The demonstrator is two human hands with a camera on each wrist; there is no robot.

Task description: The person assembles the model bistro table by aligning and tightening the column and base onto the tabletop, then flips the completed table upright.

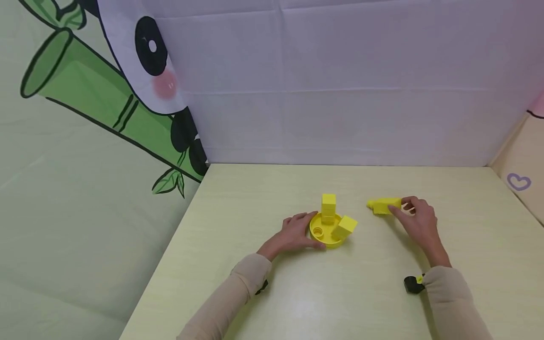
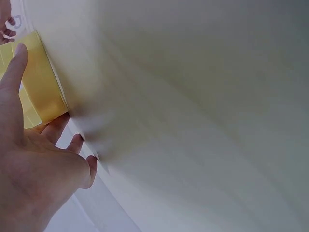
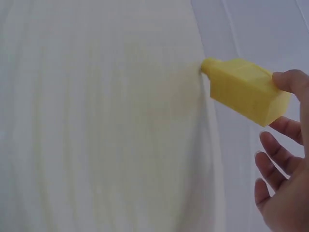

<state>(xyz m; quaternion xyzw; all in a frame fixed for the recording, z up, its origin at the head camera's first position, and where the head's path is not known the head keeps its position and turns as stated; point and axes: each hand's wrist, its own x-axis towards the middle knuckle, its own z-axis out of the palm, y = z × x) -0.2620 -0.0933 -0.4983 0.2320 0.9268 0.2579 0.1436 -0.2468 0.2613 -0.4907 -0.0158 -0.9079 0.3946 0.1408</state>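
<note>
Yellow blocks are being fitted into a round yellow base (image 1: 323, 234) near the middle of the table (image 1: 263, 189). One upright block (image 1: 328, 208) is already seated at the far side of the base, and a second block (image 1: 345, 227) is seen tilted at its right rim, seemingly not fully seated. A third block (image 1: 384, 206), with a peg at its left end, is pinched at its right end by the fingertips of the right hand (image 1: 418, 222), right of the base and apart from it. The base is steadied by the left hand (image 1: 295, 232), whose fingers are pressed fairly straight against its left rim. One round socket appears unfilled.
</note>
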